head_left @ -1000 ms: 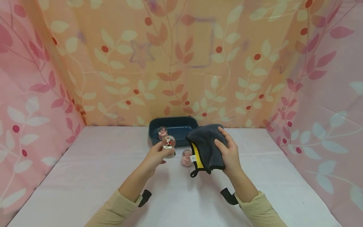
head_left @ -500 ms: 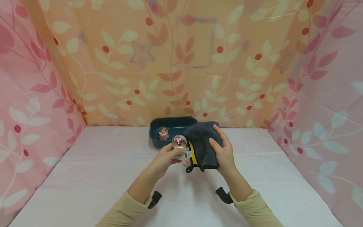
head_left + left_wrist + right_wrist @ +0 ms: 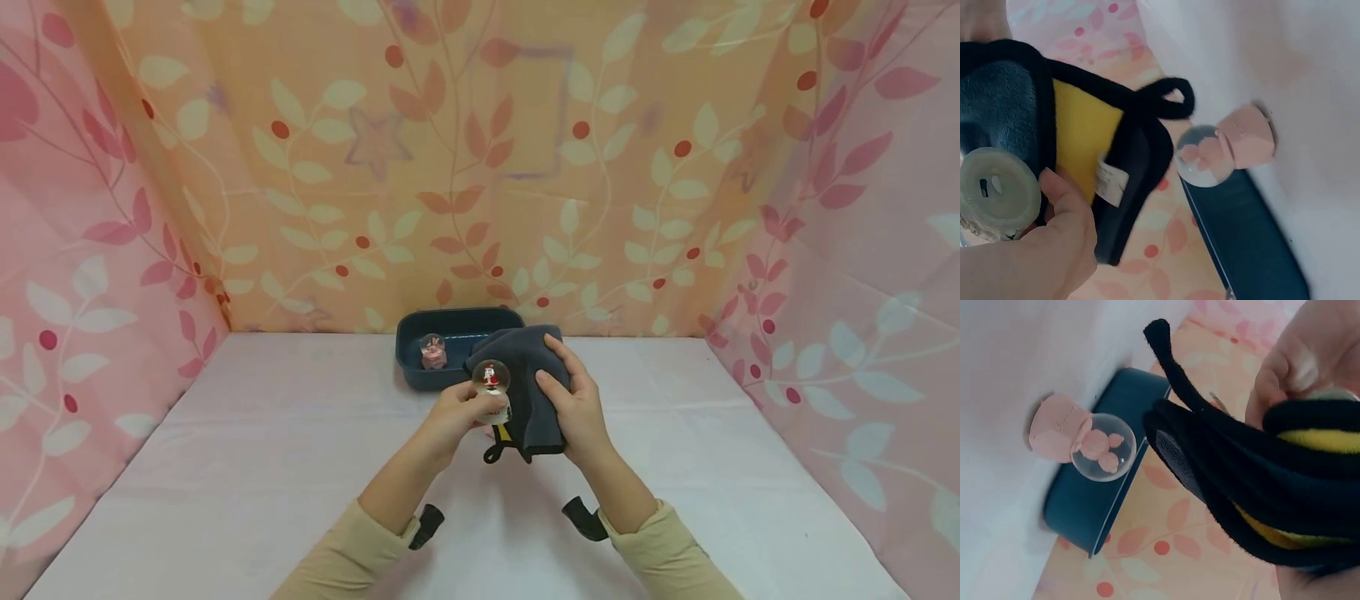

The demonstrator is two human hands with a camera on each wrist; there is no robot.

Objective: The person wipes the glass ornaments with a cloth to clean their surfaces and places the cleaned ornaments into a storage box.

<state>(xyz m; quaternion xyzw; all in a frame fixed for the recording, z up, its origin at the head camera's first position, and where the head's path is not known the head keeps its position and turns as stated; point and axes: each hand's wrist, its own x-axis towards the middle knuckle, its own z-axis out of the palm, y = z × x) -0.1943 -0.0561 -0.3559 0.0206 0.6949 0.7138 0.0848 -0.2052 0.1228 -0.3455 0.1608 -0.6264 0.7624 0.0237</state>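
Observation:
My left hand [image 3: 450,421] grips a small snow globe [image 3: 491,379] with a Santa figure inside and a white base. The left wrist view shows the underside of its round base [image 3: 999,194]. A grey cloth [image 3: 528,367] with black edging, a yellow inner side and a hanging loop is held in my right hand [image 3: 581,408], thumb and fingers around its right side. Cloth and globe meet in front of me, above the table. Behind them, a pink snow globe [image 3: 1060,428] stands on the table, mostly hidden in the head view.
At the back of the white table [image 3: 247,467] stands a dark blue tray [image 3: 408,375], its right part behind the cloth. Another pink snow globe [image 3: 433,354] sits in the tray's left end. Patterned curtains [image 3: 480,167] enclose the back and sides.
My left hand has carried the Santa globe to the right, up against the cloth. My right hand has shifted left with the cloth, covering most of the pink globe on the table.

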